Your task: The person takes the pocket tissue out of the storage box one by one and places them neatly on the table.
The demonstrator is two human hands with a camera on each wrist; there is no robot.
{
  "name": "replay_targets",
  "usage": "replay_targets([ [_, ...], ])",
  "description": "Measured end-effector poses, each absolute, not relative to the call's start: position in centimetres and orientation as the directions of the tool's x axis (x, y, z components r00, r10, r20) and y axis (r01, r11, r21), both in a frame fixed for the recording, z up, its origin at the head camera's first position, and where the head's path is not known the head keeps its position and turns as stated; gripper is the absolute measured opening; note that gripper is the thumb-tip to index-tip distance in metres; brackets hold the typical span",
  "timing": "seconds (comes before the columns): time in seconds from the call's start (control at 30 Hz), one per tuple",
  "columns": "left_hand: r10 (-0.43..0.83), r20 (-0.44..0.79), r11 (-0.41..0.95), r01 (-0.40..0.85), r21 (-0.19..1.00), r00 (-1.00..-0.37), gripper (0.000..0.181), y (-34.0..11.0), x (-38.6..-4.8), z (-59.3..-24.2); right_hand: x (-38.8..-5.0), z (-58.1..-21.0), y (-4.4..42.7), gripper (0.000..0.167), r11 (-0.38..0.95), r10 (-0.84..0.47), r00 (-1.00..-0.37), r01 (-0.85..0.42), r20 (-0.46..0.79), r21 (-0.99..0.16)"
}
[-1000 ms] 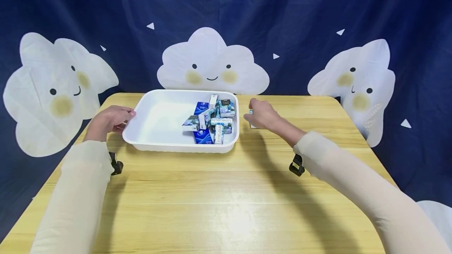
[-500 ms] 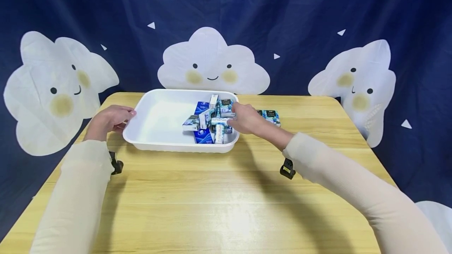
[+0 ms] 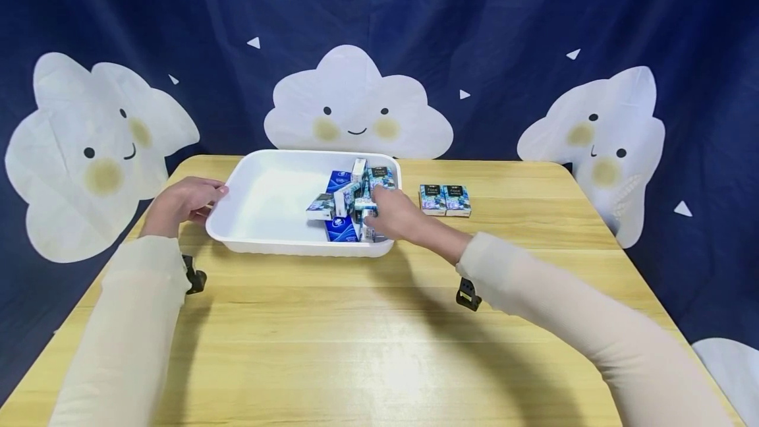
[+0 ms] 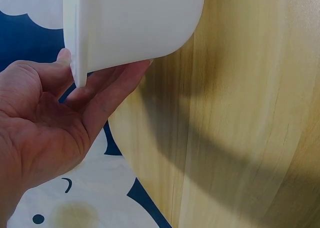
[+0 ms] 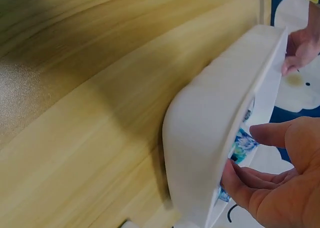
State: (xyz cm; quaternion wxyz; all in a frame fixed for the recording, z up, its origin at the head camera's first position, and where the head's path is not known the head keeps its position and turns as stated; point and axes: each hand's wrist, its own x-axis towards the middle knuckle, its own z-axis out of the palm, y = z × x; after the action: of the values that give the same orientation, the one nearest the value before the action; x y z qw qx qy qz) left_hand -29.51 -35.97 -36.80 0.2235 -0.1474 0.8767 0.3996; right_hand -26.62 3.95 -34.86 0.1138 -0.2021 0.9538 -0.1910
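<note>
A white plastic tray (image 3: 267, 196) stands at the back of the table, with a heap of small tissue packs in its right part. Some are plain blue packs (image 3: 342, 230); others are floral packs (image 3: 380, 178) with white sides. My left hand (image 3: 190, 199) holds the tray's left rim, thumb on the rim and fingers against the underside. Over the tray's right end, my right hand (image 3: 397, 214) reaches among the packs. In the right wrist view its thumb and fingers are spread apart beside a floral pack (image 5: 242, 145); the fingertips are partly hidden by the tray wall.
Right of the tray, two floral packs (image 3: 445, 201) lie side by side on the wooden table (image 3: 332, 308). A dark blue curtain (image 3: 504, 31) with white clouds hangs behind the table's far edge.
My right hand has let go of a floral pack beside another on the table and moved left into the tray. The left hand and the tray stay put.
</note>
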Motion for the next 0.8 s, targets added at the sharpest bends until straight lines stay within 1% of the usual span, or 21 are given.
replay_targets([
  [0.27, -0.095, -0.506, 0.636, -0.443, 0.631, -0.857, 0.055, -35.8, -29.5, -36.9, -26.2, -35.6, 3.3, 0.050, 0.846, -0.449, -0.883, -0.369, -0.139, -0.385],
  [0.33, -0.101, -0.509, 0.635, -0.449, 0.629, -0.855, 0.055, -35.8, -29.5, -36.9, -26.2, -35.6, 3.2, 0.057, 0.848, -0.445, -0.882, -0.359, -0.154, -0.391],
  [0.47, -0.094, -0.505, 0.640, -0.441, 0.630, -0.858, 0.055, -36.0, -29.5, -37.0, -26.1, -35.7, 2.8, 0.077, 0.859, -0.429, -0.883, -0.336, -0.188, -0.386],
  [0.53, -0.086, -0.501, 0.642, -0.432, 0.633, -0.861, 0.055, -36.0, -29.5, -37.0, -26.1, -35.7, 2.6, 0.083, 0.865, -0.423, -0.884, -0.328, -0.200, -0.379],
  [0.63, -0.085, -0.499, 0.646, -0.429, 0.631, -0.862, 0.055, -36.0, -29.5, -36.9, -26.2, -35.8, 2.5, 0.086, 0.871, -0.417, -0.884, -0.323, -0.211, -0.369],
  [0.8, -0.114, -0.511, 0.644, -0.455, 0.615, -0.852, 0.056, -36.1, -29.8, -37.1, -26.3, -36.1, 2.2, 0.086, 0.876, -0.415, -0.880, -0.319, -0.230, -0.361],
])
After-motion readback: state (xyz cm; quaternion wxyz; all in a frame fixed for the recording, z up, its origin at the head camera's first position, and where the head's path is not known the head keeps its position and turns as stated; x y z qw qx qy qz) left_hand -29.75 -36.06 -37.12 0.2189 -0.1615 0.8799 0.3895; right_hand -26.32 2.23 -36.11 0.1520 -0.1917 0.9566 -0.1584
